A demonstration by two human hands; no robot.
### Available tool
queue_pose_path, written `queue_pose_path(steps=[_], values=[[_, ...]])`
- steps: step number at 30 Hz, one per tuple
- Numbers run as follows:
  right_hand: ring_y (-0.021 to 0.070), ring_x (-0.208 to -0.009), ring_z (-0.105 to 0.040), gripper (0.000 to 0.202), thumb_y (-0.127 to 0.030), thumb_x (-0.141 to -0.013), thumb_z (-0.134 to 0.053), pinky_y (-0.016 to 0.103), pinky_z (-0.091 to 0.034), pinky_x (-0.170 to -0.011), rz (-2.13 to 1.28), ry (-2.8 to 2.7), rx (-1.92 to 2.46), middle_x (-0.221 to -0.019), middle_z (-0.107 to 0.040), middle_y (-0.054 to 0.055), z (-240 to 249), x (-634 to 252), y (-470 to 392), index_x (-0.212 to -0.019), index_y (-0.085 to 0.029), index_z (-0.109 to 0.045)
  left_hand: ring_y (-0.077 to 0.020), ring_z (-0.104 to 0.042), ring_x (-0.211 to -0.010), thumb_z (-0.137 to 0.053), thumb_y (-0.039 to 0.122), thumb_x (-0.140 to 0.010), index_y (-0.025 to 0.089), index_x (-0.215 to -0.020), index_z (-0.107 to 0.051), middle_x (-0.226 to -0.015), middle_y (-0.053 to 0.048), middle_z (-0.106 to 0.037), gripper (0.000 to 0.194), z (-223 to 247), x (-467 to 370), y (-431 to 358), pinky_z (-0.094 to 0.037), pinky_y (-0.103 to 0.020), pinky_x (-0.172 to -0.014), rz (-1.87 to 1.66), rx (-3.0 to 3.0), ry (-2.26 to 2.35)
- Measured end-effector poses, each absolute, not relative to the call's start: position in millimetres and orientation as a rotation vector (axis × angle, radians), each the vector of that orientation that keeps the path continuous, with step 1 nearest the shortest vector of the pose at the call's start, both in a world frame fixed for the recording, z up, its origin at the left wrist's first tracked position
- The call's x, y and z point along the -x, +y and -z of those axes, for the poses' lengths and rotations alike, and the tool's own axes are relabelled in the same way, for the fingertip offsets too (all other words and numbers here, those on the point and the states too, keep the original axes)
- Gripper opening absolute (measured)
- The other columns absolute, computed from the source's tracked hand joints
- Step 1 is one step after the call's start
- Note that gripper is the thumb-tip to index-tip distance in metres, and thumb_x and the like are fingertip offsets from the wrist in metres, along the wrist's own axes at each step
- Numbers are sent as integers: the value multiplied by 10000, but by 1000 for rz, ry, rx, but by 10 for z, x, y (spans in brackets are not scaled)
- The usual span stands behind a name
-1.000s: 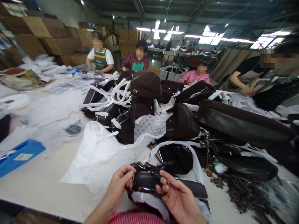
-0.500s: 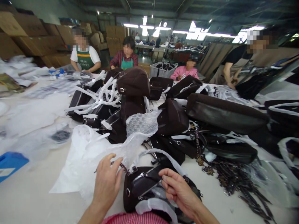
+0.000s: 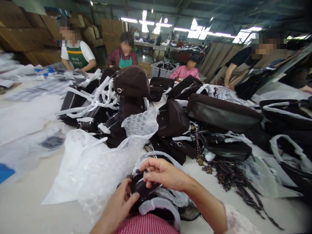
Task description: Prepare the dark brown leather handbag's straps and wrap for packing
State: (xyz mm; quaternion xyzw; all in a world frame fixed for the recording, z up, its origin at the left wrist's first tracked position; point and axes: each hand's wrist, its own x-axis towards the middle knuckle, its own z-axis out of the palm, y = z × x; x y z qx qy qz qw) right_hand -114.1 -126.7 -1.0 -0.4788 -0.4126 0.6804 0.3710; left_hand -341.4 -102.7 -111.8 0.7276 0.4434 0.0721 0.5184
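A small dark brown handbag (image 3: pixel 142 191) with white wrapping on its strap lies at the table's near edge, against my body. My left hand (image 3: pixel 122 203) grips its left end from below. Over its top reaches my right hand (image 3: pixel 163 174), fingers pinched on the bag's upper edge near a metal fitting. A sheet of bubble wrap (image 3: pixel 114 162) lies just left of the bag, touching it.
A heap of dark brown handbags (image 3: pixel 170 120) with white-wrapped straps fills the middle of the white table (image 3: pixel 29 201). Beaded chains (image 3: pixel 231 178) lie to the right. Several co-workers stand or sit along the far side. Cardboard boxes (image 3: pixel 31 35) are stacked at back left.
My right hand has come up and across onto the top of the bag. My left hand has dropped from the bubble wrap onto the bag's left end. The view has shifted right.
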Motion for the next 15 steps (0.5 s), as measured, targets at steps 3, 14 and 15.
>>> queue_pose_path(steps=[3, 14, 15], values=[[169, -855, -664, 307, -351, -793, -649, 295, -495, -766, -1779, -1060, 1242, -939, -673, 34, -75, 1048, -1337, -1048, -187, -601, -343, -513, -1297, -563, 364, -895, 211, -1382, -475, -1419, -176, -506, 519, 1020, 3380, -1117, -476, -549, -1045, -468, -2176, 965], [353, -1157, -653, 528, -118, -832, -450, 480, -593, -904, -467, -1935, 2119, -1343, -595, 259, 1166, 945, -2554, -1354, -68, -508, -429, -529, -1206, -565, 156, -865, 2, -1443, -435, -1366, -270, -527, 612, 886, 2798, -1161, -494, -599, -976, 8, -2663, 1079], [361, -1143, -659, 543, -123, -824, -472, 473, -606, -880, -347, -1919, 2143, -1356, -575, 277, 1230, 997, -2569, -1360, -48, -498, -420, -525, -1209, -509, 74, -836, 18, -1451, -428, -1375, -260, -519, 623, 885, 2784, -1158, -493, -594, -972, 36, -2665, 1061]])
